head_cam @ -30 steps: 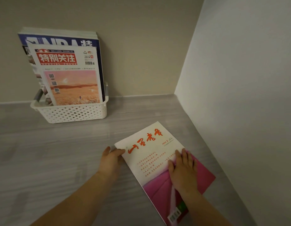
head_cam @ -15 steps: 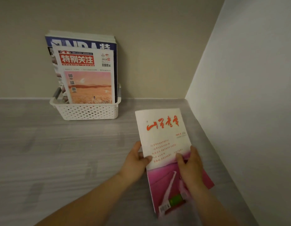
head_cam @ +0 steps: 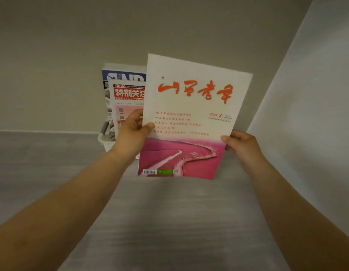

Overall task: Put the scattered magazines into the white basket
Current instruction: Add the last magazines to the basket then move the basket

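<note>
Grey tabletop (head_cam: 169,222) nearest. Above it, white-and-pink magazine (head_cam: 189,118) held upright, pinched at its side edges by left hand (head_cam: 133,132) and right hand (head_cam: 241,142). Farther left, partly hidden behind it, white basket (head_cam: 105,143) with two standing magazines (head_cam: 128,92). Mid-carry; next, probably lowering bottom edge into basket.

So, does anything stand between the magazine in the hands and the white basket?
Nothing visible does. The left hand and right hand hold the pink-and-white magazine in the air before the white basket, where two magazines already stand upright.
</note>
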The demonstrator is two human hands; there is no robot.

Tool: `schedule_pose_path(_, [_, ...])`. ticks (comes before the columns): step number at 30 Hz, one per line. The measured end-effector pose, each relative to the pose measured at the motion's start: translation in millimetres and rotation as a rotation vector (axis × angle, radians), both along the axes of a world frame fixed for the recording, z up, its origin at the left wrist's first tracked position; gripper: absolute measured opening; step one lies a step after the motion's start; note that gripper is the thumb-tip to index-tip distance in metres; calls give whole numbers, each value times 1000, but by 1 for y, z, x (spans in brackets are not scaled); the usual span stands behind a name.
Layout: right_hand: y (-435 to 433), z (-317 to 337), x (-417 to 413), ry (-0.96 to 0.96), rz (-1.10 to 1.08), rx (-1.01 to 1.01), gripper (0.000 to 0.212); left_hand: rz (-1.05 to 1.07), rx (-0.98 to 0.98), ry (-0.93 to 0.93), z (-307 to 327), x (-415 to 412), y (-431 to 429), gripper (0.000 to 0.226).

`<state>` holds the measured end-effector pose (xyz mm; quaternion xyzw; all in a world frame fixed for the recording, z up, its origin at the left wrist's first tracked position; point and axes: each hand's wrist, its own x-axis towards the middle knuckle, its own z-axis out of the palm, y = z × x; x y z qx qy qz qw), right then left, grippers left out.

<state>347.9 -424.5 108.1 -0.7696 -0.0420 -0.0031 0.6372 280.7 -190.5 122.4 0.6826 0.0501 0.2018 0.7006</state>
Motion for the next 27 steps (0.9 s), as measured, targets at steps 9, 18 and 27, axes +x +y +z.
schedule_pose_path(9, [117,26,49,-219,17,-2,22,282,85,-47,31,40,107,14])
schedule_pose_path(18, [175,-1,99,-139,-8,-43,16,357,96,39,-3,86,155,24])
schedule_pose_path(27, [175,-57,118,-38,-76,-246,17,378,218,217,-58,109,151,25])
